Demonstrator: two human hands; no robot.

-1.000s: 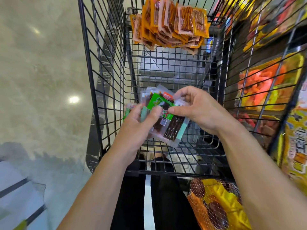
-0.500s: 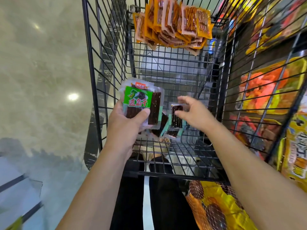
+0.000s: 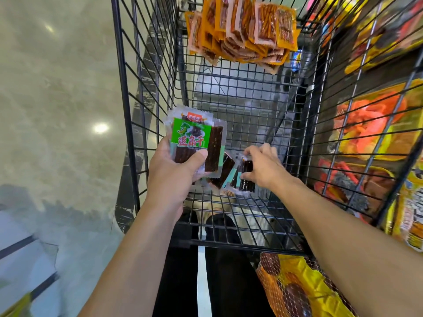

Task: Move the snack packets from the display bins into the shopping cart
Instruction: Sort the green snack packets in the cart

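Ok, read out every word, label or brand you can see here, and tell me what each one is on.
"豆角干": red characters on the green-label packet, held in the left hand.
Red logo above it: white characters, too blurred to read.
Dark packet in the right hand: no print readable.
Orange packets at the cart's far end: nothing legible.
Yellow packs at the right edge: print too blurred.

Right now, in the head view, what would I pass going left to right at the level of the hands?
Floor → left wire wall of the shopping cart → left hand gripping green-label packets → dark packet pinched by right hand → right wire wall → orange and yellow bags outside the cart.
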